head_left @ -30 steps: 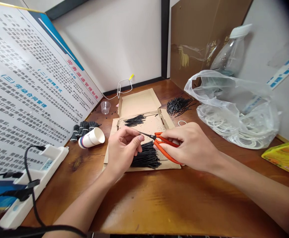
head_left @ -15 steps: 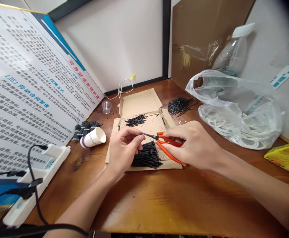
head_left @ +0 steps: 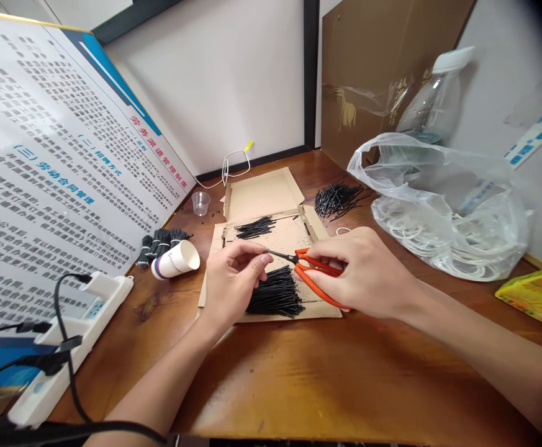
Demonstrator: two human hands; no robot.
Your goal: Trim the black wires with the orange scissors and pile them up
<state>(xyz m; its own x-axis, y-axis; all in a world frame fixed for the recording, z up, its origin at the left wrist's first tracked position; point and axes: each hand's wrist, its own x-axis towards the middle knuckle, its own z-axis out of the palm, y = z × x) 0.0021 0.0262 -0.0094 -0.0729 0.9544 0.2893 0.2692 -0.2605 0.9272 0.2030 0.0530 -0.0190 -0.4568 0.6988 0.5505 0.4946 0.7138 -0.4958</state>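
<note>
My right hand (head_left: pixel 368 273) is closed round the orange handles of a pair of scissors (head_left: pixel 318 289). Their thin dark blades point left and look nearly closed, with the tips reaching the fingers of my left hand (head_left: pixel 228 276). Thumb and forefinger of that hand are pinched together; whatever sits between them is too small to make out. Below both hands, a thick row of short black wires (head_left: pixel 277 295) lies on an opened-out cardboard box (head_left: pixel 264 194), partly covered by my left hand. A smaller bunch of black wires (head_left: pixel 255 228) rests farther back on the cardboard.
Left of the box are a tipped paper cup (head_left: pixel 176 259), tied black wire bundles (head_left: pixel 161 242) and a clear plastic cup (head_left: pixel 200 203). A loose wire pile (head_left: pixel 338 200) and a plastic bag of white cables (head_left: pixel 442 230) lie right. A power strip (head_left: pixel 72 354) stands near left.
The view has shifted very slightly. Both hands and the scissors keep almost the same position and grip.
</note>
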